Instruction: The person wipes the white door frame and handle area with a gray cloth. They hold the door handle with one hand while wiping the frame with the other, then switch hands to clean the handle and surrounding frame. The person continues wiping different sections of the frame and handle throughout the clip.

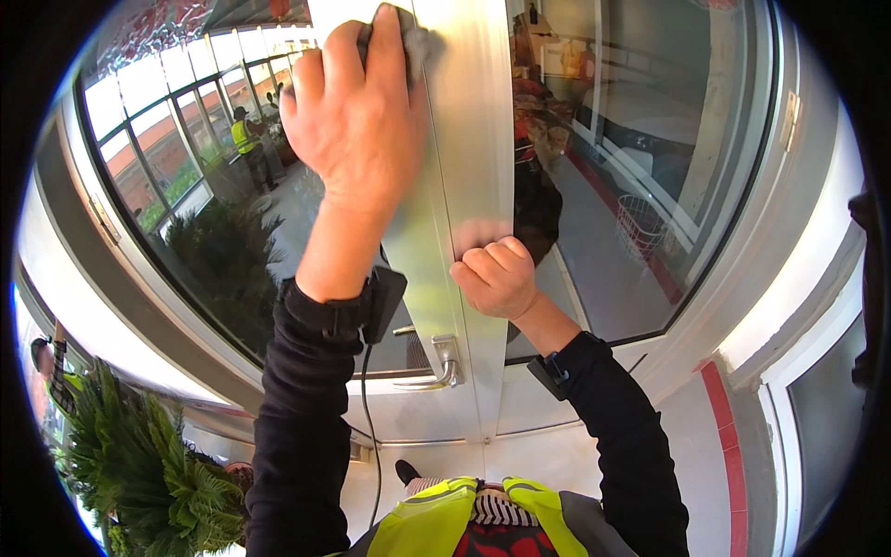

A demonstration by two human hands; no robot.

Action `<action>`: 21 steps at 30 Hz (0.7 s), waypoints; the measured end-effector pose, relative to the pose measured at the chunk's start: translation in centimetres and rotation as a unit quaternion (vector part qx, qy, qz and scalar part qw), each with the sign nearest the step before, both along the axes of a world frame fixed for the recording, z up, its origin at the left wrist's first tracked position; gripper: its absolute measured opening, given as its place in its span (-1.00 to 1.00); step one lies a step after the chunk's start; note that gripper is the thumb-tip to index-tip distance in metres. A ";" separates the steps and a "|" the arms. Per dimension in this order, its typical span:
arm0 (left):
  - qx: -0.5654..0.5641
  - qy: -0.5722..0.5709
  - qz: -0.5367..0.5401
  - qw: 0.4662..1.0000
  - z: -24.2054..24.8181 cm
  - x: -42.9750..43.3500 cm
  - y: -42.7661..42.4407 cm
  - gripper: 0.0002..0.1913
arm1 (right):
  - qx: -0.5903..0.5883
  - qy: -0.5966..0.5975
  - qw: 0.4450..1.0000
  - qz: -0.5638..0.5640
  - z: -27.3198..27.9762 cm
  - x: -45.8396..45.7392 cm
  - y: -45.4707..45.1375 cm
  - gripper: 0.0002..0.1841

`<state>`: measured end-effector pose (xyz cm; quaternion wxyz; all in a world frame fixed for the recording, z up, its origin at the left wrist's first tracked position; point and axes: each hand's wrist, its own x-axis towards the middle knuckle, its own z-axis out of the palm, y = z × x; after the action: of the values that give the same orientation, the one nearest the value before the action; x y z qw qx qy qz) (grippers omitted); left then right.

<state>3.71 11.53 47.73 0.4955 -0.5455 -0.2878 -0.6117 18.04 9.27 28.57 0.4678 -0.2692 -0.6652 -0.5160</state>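
Note:
My left hand is raised high on a pale metal double door, pressing a dark grey cloth to the frame beside the seam. Part of the cloth is hidden behind my fingers. Lower down, my right hand is curled into a fist against the right-hand door stile, where its blurred reflection shows. No object is visible in that fist. Below my hands, a silver lever handle is fixed to the left leaf. Glass panes fill both leaves; the left pane mirrors windows, plants and a person in a vest.
A potted cycad-like plant stands at lower left, with another person behind it. A cable hangs from the device on my left wrist. A wire basket appears in the right pane. Red edging tiles run along the right.

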 end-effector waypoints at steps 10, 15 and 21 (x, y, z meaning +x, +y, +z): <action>0.002 0.035 0.029 0.999 -2.5 -0.9 0.0 -0.43 | -0.002 0.004 1.000 0.006 -0.2 0.0 0.1 -0.80; -0.018 0.049 0.020 0.998 -3.4 -1.5 -0.3 -0.45 | 0.003 0.001 1.000 -0.001 -0.1 -0.1 -0.1 -0.79; -0.001 0.022 -0.029 0.999 1.5 -0.5 0.0 -0.59 | -0.004 -0.001 1.000 0.005 -0.2 0.0 0.0 -0.83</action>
<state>3.19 11.54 49.23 0.4836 -0.5670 -0.2615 -0.6134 18.02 9.24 28.39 0.4684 -0.2671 -0.6689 -0.5118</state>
